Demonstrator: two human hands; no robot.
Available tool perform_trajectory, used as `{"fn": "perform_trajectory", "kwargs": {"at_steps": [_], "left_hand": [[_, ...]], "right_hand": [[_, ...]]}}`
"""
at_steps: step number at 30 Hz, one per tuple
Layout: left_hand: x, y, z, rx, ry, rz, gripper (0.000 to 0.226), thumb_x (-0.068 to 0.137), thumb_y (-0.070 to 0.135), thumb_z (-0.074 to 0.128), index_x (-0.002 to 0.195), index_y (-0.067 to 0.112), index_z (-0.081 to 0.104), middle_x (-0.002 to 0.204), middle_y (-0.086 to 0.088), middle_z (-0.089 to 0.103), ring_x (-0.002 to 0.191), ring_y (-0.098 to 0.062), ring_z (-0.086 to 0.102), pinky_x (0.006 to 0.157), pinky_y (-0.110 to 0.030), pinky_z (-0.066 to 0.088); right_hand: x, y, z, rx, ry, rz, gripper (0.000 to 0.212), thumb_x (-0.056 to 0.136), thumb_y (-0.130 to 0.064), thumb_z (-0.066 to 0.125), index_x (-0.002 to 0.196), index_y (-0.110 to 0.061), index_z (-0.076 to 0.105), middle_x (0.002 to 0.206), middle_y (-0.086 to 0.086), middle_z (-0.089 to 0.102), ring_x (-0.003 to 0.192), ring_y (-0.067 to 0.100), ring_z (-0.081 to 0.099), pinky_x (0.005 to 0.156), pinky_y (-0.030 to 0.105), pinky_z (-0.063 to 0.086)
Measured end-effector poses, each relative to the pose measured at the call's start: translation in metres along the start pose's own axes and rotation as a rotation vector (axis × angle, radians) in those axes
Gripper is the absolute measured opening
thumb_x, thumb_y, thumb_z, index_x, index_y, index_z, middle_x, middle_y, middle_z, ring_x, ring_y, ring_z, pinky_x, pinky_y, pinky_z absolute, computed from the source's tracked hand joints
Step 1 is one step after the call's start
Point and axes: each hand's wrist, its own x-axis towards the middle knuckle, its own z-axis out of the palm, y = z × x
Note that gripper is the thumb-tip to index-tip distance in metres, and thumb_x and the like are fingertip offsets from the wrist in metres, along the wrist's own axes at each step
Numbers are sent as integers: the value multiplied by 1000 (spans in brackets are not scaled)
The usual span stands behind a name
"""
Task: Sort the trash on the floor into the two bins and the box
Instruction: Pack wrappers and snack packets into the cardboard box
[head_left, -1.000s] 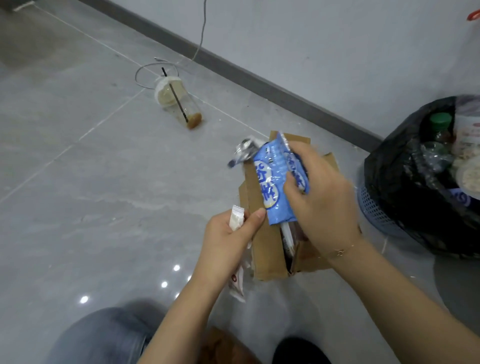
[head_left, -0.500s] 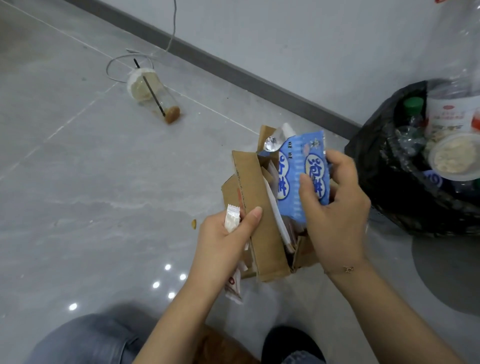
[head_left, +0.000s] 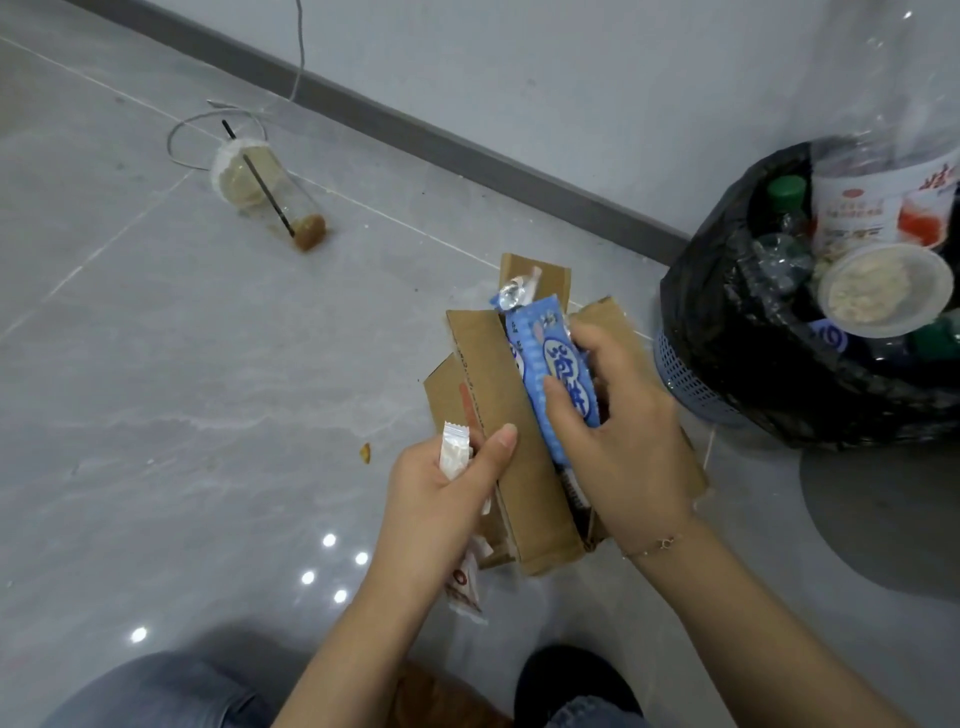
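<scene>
A small brown cardboard box (head_left: 524, 467) stands on the grey floor with its flaps up. My right hand (head_left: 618, 441) grips a blue snack wrapper (head_left: 556, 364) and holds it down inside the box, beside a clear shiny wrapper (head_left: 514, 293). My left hand (head_left: 441, 499) holds a white wrapper (head_left: 453, 452) and its thumb presses the box's left flap. A bin lined with a black bag (head_left: 727, 322) stands at the right, full of bottles and cups.
A tipped clear plastic cup (head_left: 260, 192) with a black straw and brown dregs lies at the far left near a grey cable (head_left: 208, 117). A small brown crumb (head_left: 366, 453) lies left of the box. My knee and shoe show at the bottom.
My right hand has pushed the blue wrapper lower into the box. My left hand keeps the white wrapper against the flap. The view has shifted slightly.
</scene>
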Motion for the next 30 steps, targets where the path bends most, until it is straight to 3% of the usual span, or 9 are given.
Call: {"fn": "perform_trajectory", "kwargs": {"at_steps": [6,9,13,15,18,21,25,27,30], "left_hand": [[-1,1,0,-9,12,-12,51,87,30,66,65,-12,47,54,-5,41,50,-13,39,47,-22,32],[-2,2,0,8,1,-16,52,87,29,66,63,-11,43,54,-5,38,49,-11,36,45,-20,30],[-4,1,-3,-12,8,-75,46,86,28,67,60,0,43,53,-3,36,46,-8,34,44,-18,30],[-3,0,-8,-34,52,-129,40,86,27,68,63,1,49,52,0,40,43,-5,36,43,-16,31],[-2,1,-18,-47,104,-176,35,87,25,67,77,-8,61,56,4,56,44,-1,49,44,-13,38],[-10,12,-32,90,239,-76,13,87,35,65,95,25,69,68,11,62,60,-5,58,55,-19,45],[-21,44,-45,-216,331,31,26,85,43,58,91,20,66,56,9,42,47,-6,38,43,-21,38],[-23,64,-37,-479,301,38,27,87,41,53,87,17,63,56,8,40,46,-6,37,43,-17,36],[-15,77,-14,-625,270,33,25,97,36,45,91,16,59,62,3,41,51,-7,42,47,-18,40]], "right_hand": [[0,7,-10,-48,-275,202,25,87,-20,63,111,-22,57,99,-7,68,83,4,64,66,11,50],[7,10,-1,-204,-361,164,11,84,-18,57,94,-15,61,80,1,67,73,18,62,65,33,51],[29,15,13,-324,-616,189,22,84,-9,50,62,-10,47,64,6,51,70,30,55,56,35,40],[34,10,17,-315,-764,196,22,88,-9,48,66,-8,47,67,7,51,74,29,54,57,30,40],[29,-2,9,-158,-911,239,15,99,-24,42,87,-18,50,80,-6,56,82,14,53,61,5,38],[11,-17,-14,100,-734,251,22,95,-42,48,117,-48,49,96,-30,57,87,-8,56,77,8,43],[-12,-25,-34,274,-75,5,22,91,-6,57,97,-22,71,82,-10,68,66,5,61,57,12,45],[-20,-24,-37,436,-133,63,19,89,-3,61,90,-19,70,76,-6,67,58,5,57,52,10,41],[-29,-28,-35,547,-371,106,18,81,-36,65,98,-31,68,80,-4,66,68,6,58,57,15,46]]}}
